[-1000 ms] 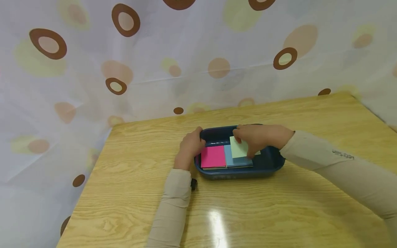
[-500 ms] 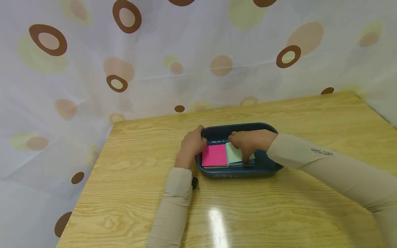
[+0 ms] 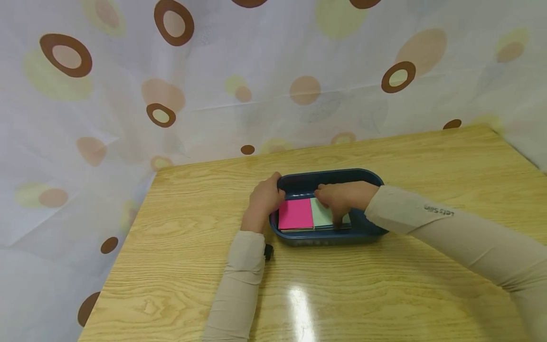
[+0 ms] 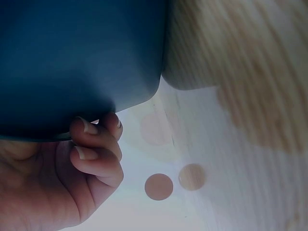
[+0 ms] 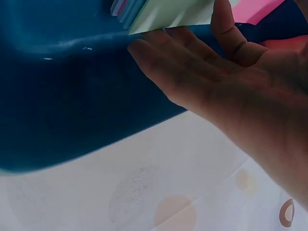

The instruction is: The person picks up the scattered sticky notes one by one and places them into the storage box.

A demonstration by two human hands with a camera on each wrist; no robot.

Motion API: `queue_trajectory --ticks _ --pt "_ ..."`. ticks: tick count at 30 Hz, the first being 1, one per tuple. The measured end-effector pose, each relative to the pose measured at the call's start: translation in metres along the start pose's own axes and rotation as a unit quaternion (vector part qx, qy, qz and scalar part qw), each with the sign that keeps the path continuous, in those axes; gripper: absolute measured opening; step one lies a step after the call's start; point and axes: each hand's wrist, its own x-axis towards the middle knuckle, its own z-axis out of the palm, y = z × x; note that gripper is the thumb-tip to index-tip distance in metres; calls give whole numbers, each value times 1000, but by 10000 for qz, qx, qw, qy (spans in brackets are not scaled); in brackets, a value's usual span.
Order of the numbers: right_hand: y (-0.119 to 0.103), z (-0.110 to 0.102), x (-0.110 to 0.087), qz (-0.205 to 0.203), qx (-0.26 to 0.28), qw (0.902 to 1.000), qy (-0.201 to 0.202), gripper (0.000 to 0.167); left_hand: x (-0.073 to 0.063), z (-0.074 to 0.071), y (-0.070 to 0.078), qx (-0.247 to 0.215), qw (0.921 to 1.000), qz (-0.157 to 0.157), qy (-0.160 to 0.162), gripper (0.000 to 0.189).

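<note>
A dark blue oval plastic tub stands on the wooden table. My left hand grips its left end; in the left wrist view the curled fingers hook over the rim. Inside the tub, a bright pink square pad of paper lies at the left. Beside it is a pale green square paper pad on a stack with blue edges. My right hand reaches over the green pad and holds it by opposite edges, thumb at the near side and fingers at the far side. Its right part is hidden beneath the hand.
The wooden table extends on all sides of the tub. Behind it hangs a white curtain with brown and yellow circles. A small black object sits at the left wrist.
My right hand has moved left and down with the pale green pad, bringing it flat onto the blue stack beside the pink pad. The left hand stays on the tub's end.
</note>
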Motion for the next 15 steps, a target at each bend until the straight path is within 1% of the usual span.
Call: queue_trajectory --ticks 6,8,13,15 --pt "-1 4 4 33 -163 9998 99 72 0 0 0 -19 10000 -47 -19 48" --pt "-1 6 5 19 -258 9996 122 75 0 0 0 -17 10000 -42 -15 48" --pt "-3 5 4 37 -445 9990 91 71 0 0 1 -53 10000 -19 -3 48" --pt "-4 1 0 4 -376 9993 90 61 0 0 1 -75 10000 -27 -23 48"
